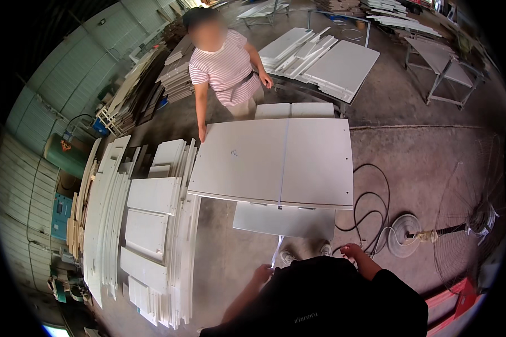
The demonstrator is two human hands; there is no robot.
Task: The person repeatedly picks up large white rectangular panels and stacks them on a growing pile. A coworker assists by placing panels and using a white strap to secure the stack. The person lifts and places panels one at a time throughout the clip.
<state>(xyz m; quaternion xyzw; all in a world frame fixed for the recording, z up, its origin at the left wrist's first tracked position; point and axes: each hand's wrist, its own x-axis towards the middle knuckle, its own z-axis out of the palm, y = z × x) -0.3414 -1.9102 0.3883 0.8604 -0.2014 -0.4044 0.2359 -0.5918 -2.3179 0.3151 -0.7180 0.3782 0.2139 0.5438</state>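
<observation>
In front of me lies a stack topped by a large white panel (264, 163), with small holes near its right edge. A thin pale strap (287, 151) runs across the panel and over its near edge. Low at the centre, my left hand (262, 273) is closed round a white strap end (276, 251) hanging below the stack. My right hand (351, 251) is beside my body, its fingers curled; what they hold, if anything, is too small to make out. Across the stack, a co-worker (225, 67) in a striped shirt rests one hand on the panel's far left corner.
Stacks of white boards (146, 224) stand along the left. Behind the co-worker, a table (343, 67) bears more white panels. To the right, a dark hose (371, 196) loops on the floor near a fan with a round base (405, 236). A red metal frame (455, 306) is at lower right.
</observation>
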